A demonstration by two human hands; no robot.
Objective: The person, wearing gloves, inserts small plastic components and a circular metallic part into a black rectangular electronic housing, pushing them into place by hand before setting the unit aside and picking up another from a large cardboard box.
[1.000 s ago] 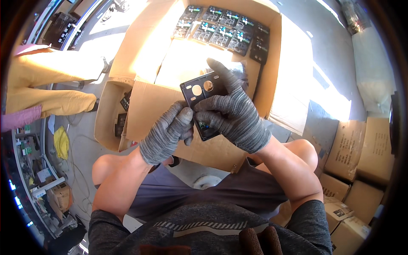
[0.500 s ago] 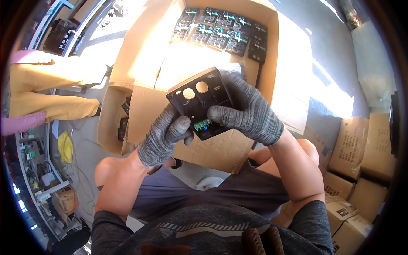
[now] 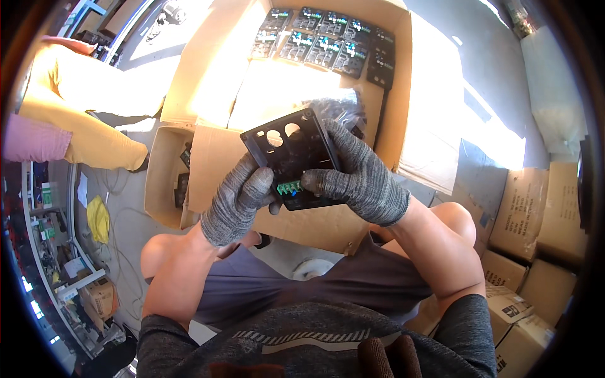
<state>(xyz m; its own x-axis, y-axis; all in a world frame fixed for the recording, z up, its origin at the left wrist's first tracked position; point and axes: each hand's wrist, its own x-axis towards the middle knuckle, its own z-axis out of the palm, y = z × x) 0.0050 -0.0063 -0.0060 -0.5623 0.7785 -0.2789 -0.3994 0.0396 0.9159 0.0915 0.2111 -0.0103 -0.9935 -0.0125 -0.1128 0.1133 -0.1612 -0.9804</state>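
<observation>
Both my hands wear grey knit gloves and hold one black plastic housing in front of me, tilted. Two round holes pierce its upper part, and a green terminal block sits near its lower edge. My left hand grips the lower left side, thumb at the edge. My right hand wraps round the right side, with its thumb pressed next to the terminal block. Beyond them stands an open cardboard box with rows of similar black units inside. A clear plastic bag lies in it, just past my right hand.
A smaller open carton at the left holds dark parts. Another person's yellow trousers show farther left, near a yellow cloth on the floor. Stacked cardboard cartons stand at the right. Shelving runs along the left.
The housing has turned slightly and come a little lower and left, with both hands still on it. The plastic bag shows more now. The other person's legs have shifted.
</observation>
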